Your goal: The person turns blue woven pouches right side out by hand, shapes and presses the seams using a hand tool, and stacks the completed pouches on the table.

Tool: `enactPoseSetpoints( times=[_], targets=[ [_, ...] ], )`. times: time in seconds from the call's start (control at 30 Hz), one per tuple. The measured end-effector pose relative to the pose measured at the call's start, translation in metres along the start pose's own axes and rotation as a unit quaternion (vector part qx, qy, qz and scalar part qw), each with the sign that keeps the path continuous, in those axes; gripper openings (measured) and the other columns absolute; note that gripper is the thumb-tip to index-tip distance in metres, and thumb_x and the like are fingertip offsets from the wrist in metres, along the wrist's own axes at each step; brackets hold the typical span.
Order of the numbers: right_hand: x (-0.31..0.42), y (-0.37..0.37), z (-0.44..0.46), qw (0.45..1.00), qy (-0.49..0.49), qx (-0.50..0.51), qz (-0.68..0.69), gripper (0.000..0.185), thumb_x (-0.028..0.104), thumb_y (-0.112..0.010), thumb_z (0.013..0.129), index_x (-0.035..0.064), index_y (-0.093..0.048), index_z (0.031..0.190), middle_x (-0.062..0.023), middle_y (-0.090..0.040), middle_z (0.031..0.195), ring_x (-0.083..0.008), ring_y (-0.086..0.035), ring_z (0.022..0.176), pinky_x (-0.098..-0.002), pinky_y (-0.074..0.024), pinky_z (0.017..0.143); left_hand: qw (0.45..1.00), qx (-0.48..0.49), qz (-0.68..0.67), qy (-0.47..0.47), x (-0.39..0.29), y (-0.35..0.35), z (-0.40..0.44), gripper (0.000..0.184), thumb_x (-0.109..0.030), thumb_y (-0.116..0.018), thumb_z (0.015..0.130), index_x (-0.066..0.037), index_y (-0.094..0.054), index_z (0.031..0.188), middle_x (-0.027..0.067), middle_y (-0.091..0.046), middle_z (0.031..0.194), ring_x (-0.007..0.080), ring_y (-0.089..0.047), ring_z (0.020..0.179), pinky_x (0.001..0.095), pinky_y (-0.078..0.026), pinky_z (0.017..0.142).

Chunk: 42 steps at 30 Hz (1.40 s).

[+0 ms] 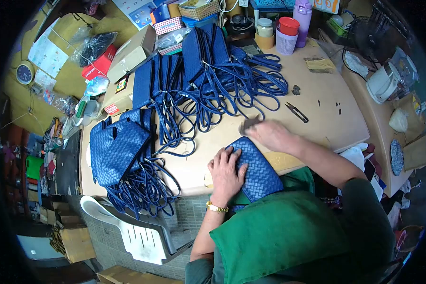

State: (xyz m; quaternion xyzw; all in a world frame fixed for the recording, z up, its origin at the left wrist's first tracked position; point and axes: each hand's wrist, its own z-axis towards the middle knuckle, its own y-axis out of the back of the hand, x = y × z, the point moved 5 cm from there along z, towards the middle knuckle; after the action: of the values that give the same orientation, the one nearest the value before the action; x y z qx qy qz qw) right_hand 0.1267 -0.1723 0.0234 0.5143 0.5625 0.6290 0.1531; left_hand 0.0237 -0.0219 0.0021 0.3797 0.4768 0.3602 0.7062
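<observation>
A blue woven-pattern purse (256, 171) lies at the table's near edge, close to my body. My left hand (226, 174) rests on its left side, fingers lying flat and thumb spread. Just beyond the purse's far end, my right hand (273, 136) is closed around a small dark block (251, 124), blurred by motion, so its kind is unclear. A pair of thread snips (297, 112) lies to the right of that hand. A small dark lump (296, 89) sits farther back.
Blue purses with long straps (206, 52) are piled at the back. More blue woven purses (117, 146) are stacked at the left, their straps hanging over the edge. A white plastic chair (139, 236) stands below left. Jars, a purple bottle (302, 21) and boxes line the back.
</observation>
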Motion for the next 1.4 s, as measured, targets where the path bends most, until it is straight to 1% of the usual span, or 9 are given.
enactPoseSetpoints(
  times=[0.17,0.23,0.43,0.5,0.63,0.7,0.97,1.17,1.4],
  targets=[
    [-0.018,0.005,-0.036,0.997,-0.056,0.003,-0.049,0.032,0.030,-0.049,0.095,0.0001,-0.056,0.104,-0.0240,-0.063,0.093,-0.0404,-0.063,0.088,-0.0503,-0.0481,0.077,0.998,-0.012,0.041,0.043,0.019,0.000,0.043,0.036,-0.029,-0.067,0.083,-0.011,-0.062,0.115,0.0104,-0.059,0.106,0.0300,-0.056,0.096,0.0440,-0.042,0.080],
    [-0.037,0.012,-0.044,0.977,-0.037,-0.169,-0.127,0.027,0.025,-0.054,0.092,0.0040,-0.054,0.109,-0.0213,-0.057,0.095,-0.0388,-0.061,0.087,-0.0506,-0.0468,0.076,0.999,0.030,0.009,0.028,0.024,-0.010,0.059,0.028,-0.028,-0.068,0.083,-0.011,-0.066,0.106,0.0099,-0.061,0.099,0.0292,-0.057,0.093,0.0433,-0.043,0.079],
    [-0.060,-0.003,-0.034,0.942,0.010,-0.242,-0.232,0.033,0.023,-0.060,0.087,0.0031,-0.054,0.112,-0.0132,-0.052,0.100,-0.0277,-0.052,0.096,-0.0402,-0.0397,0.083,0.953,0.098,-0.264,0.110,0.024,-0.002,0.060,0.020,-0.011,-0.067,0.084,-0.003,-0.067,0.103,0.0153,-0.065,0.087,0.0300,-0.063,0.079,0.0359,-0.049,0.073],
    [-0.051,0.006,-0.034,0.930,0.021,-0.278,-0.240,0.036,0.024,-0.061,0.086,0.0029,-0.054,0.115,-0.0136,-0.052,0.101,-0.0291,-0.052,0.096,-0.0409,-0.0397,0.087,0.947,-0.029,-0.318,0.048,0.023,0.024,0.047,0.024,-0.006,-0.065,0.085,-0.003,-0.067,0.109,0.0144,-0.065,0.086,0.0255,-0.062,0.076,0.0322,-0.048,0.072],
    [0.017,0.021,-0.049,0.946,0.106,-0.271,0.142,0.037,0.025,-0.060,0.091,-0.0003,-0.052,0.116,-0.0168,-0.055,0.110,-0.0335,-0.054,0.105,-0.0425,-0.0403,0.092,0.939,-0.126,-0.317,0.036,0.019,0.060,0.022,0.030,-0.001,-0.066,0.084,-0.004,-0.068,0.114,0.0032,-0.043,0.067,0.0141,-0.041,0.062,0.0263,-0.037,0.060],
    [0.057,0.009,-0.051,0.927,0.117,-0.159,0.320,0.030,0.021,-0.060,0.092,-0.0003,-0.054,0.112,-0.0214,-0.059,0.105,-0.0348,-0.059,0.101,-0.0422,-0.0448,0.085,0.936,-0.171,-0.306,0.011,0.010,0.073,0.015,0.031,0.001,-0.067,0.082,-0.003,-0.069,0.113,0.0011,-0.044,0.067,0.0124,-0.040,0.063,0.0248,-0.036,0.059],
    [0.084,0.024,-0.045,0.965,0.185,-0.106,0.150,0.011,0.010,-0.061,0.085,0.0010,-0.055,0.088,-0.0196,-0.064,0.075,-0.0410,-0.063,0.075,-0.0487,-0.0465,0.062,0.941,-0.238,-0.241,-0.013,-0.008,0.093,0.005,0.014,0.003,-0.072,0.077,0.000,-0.067,0.089,0.0118,-0.068,0.087,0.0207,-0.063,0.073,0.0288,-0.050,0.064],
    [0.076,0.009,-0.048,0.964,0.184,-0.107,0.161,0.013,0.014,-0.061,0.087,0.0042,-0.054,0.082,-0.0183,-0.061,0.065,-0.0400,-0.062,0.068,-0.0482,-0.0459,0.060,0.942,-0.234,-0.240,0.000,-0.005,0.066,0.000,0.005,0.002,-0.070,0.080,0.001,-0.065,0.080,0.0054,-0.058,0.068,0.0145,-0.055,0.061,0.0275,-0.044,0.057],
    [0.066,0.011,-0.049,0.952,0.188,-0.171,0.169,0.018,0.018,-0.066,0.086,0.0032,-0.058,0.081,-0.0176,-0.059,0.066,-0.0365,-0.060,0.061,-0.0440,-0.0431,0.054,0.787,-0.239,-0.549,0.150,0.014,0.041,-0.014,0.013,0.002,-0.070,0.083,0.001,-0.062,0.093,0.0001,-0.058,0.086,0.0058,-0.049,0.069,0.0188,-0.043,0.061]
  ],
)
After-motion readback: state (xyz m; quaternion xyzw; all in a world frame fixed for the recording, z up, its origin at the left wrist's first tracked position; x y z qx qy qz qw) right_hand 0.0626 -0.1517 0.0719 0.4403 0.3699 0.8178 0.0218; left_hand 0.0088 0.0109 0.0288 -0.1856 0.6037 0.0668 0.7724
